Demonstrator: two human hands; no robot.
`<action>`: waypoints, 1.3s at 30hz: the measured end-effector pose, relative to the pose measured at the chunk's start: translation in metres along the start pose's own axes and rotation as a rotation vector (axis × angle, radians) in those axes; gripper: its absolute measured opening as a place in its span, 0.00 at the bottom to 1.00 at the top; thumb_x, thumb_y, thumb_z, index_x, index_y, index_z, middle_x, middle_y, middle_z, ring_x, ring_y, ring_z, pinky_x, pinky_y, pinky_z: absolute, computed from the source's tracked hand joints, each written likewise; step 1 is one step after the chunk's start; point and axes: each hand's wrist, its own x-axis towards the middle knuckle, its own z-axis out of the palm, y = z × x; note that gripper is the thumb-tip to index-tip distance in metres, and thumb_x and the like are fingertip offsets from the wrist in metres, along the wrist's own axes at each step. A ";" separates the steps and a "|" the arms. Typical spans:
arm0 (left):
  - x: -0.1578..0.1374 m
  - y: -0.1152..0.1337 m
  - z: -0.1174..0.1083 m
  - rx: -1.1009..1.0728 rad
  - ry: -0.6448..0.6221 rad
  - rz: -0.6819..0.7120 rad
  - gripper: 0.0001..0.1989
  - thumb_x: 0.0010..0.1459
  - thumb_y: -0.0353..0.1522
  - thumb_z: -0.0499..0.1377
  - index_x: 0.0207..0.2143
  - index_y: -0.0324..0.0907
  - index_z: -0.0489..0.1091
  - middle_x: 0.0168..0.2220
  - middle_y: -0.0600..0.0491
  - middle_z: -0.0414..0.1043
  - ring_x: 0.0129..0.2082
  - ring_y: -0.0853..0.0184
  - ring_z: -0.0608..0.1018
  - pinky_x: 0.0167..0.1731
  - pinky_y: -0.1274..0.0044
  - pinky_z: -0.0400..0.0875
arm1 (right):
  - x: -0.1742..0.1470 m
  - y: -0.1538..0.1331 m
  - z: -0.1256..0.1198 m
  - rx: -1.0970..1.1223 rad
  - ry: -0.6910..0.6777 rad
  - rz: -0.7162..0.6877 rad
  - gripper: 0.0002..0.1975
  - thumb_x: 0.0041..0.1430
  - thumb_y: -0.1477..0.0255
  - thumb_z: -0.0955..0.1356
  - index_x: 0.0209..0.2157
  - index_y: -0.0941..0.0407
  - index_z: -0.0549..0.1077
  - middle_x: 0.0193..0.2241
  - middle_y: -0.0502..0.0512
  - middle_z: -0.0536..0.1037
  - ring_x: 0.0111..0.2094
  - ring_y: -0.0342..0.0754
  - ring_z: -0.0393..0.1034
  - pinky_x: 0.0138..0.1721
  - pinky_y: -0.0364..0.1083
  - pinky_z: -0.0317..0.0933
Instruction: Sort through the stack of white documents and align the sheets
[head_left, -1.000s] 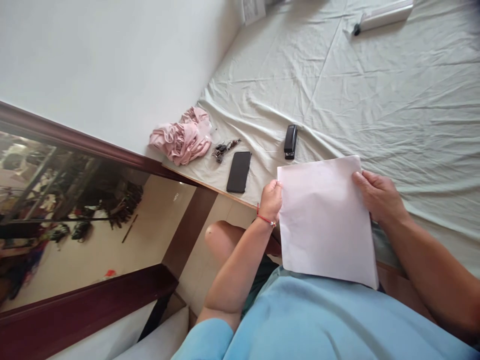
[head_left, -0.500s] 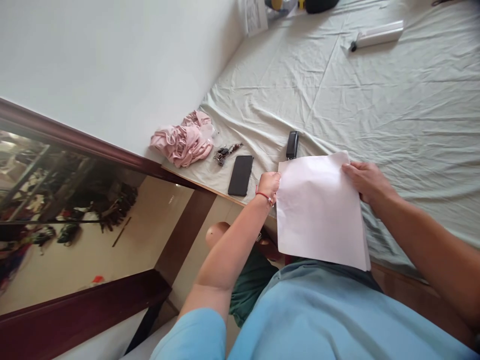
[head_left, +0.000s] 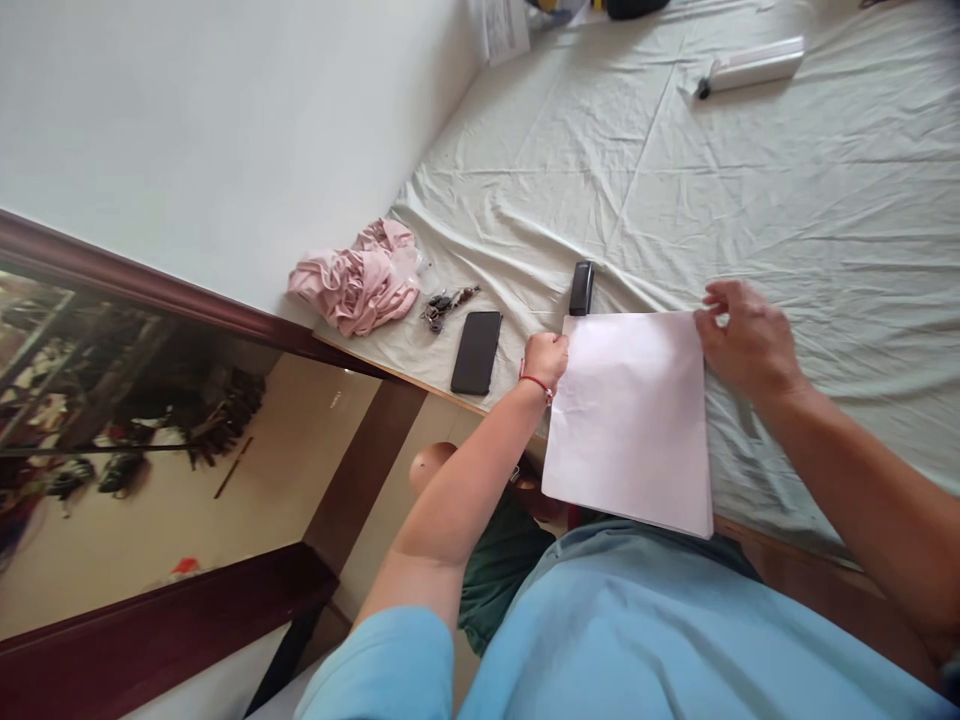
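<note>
A stack of white paper sheets (head_left: 630,420) lies over the front edge of the bed, its lower part reaching my lap. My left hand (head_left: 545,362) is closed on the stack's upper left edge. Beside the upper right corner, my right hand (head_left: 750,335) is held with thumb and forefinger apart, the thumb at or very near the corner; I cannot tell whether it touches. Just beyond the top edge of the paper sits a small black stapler-like object (head_left: 581,287). Left of my left hand lies a black phone (head_left: 477,352).
A bunch of keys (head_left: 441,308) and a crumpled pink cloth (head_left: 364,278) lie toward the wall. Farther back on the wrinkled bedsheet (head_left: 645,190) is a pale tube-shaped thing (head_left: 754,68) with a black end. A mirror in a dark red frame (head_left: 187,300) stands at the left.
My right hand has loosened from the paper's right edge and its fingers have lifted and spread. The stack has shifted slightly left and its edges look more even. My left hand keeps its hold.
</note>
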 end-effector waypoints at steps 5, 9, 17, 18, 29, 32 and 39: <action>0.000 0.004 0.000 -0.011 -0.030 -0.072 0.18 0.57 0.28 0.59 0.16 0.43 0.62 0.18 0.58 0.53 0.24 0.70 0.59 0.29 0.72 0.51 | 0.011 -0.025 0.020 0.009 -0.035 -0.496 0.22 0.70 0.70 0.61 0.58 0.57 0.79 0.56 0.63 0.83 0.60 0.63 0.72 0.65 0.63 0.64; 0.002 0.002 -0.001 -0.050 -0.036 -0.066 0.15 0.57 0.29 0.59 0.17 0.42 0.65 0.19 0.57 0.56 0.24 0.70 0.59 0.29 0.73 0.53 | 0.019 -0.044 0.052 -0.028 -0.257 -0.692 0.31 0.68 0.79 0.59 0.69 0.51 0.71 0.70 0.53 0.72 0.72 0.56 0.63 0.72 0.60 0.60; 0.002 -0.007 -0.001 -0.029 -0.045 -0.020 0.17 0.57 0.31 0.58 0.16 0.44 0.60 0.21 0.57 0.53 0.26 0.68 0.58 0.30 0.73 0.52 | 0.026 -0.046 0.076 -0.168 -0.333 -0.752 0.34 0.65 0.82 0.58 0.69 0.50 0.70 0.72 0.52 0.69 0.74 0.55 0.59 0.77 0.68 0.41; 0.001 -0.007 0.000 -0.026 -0.040 -0.019 0.18 0.57 0.31 0.59 0.16 0.44 0.60 0.20 0.57 0.53 0.26 0.68 0.58 0.30 0.73 0.52 | 0.024 -0.047 0.076 -0.158 -0.325 -0.743 0.34 0.66 0.82 0.58 0.69 0.49 0.71 0.71 0.52 0.70 0.74 0.55 0.61 0.77 0.69 0.40; -0.006 0.001 -0.002 0.037 0.027 0.009 0.20 0.59 0.28 0.59 0.15 0.43 0.61 0.18 0.58 0.52 0.25 0.68 0.59 0.30 0.72 0.50 | 0.020 -0.046 0.075 -0.041 -0.261 -0.628 0.32 0.67 0.78 0.59 0.70 0.50 0.68 0.73 0.55 0.68 0.73 0.57 0.61 0.74 0.67 0.52; -0.024 -0.002 -0.008 0.031 0.009 0.039 0.19 0.60 0.29 0.60 0.16 0.42 0.63 0.19 0.58 0.57 0.26 0.68 0.62 0.31 0.74 0.52 | 0.015 -0.025 0.060 0.028 -0.056 -0.527 0.27 0.71 0.71 0.60 0.68 0.52 0.70 0.69 0.61 0.71 0.68 0.63 0.67 0.66 0.66 0.64; -0.065 -0.028 -0.019 -0.253 0.109 0.105 0.14 0.66 0.39 0.63 0.28 0.43 0.71 0.24 0.58 0.62 0.28 0.68 0.63 0.34 0.77 0.59 | -0.008 0.025 0.021 0.239 -0.144 -0.139 0.24 0.66 0.58 0.68 0.60 0.51 0.75 0.37 0.56 0.83 0.37 0.54 0.76 0.46 0.55 0.71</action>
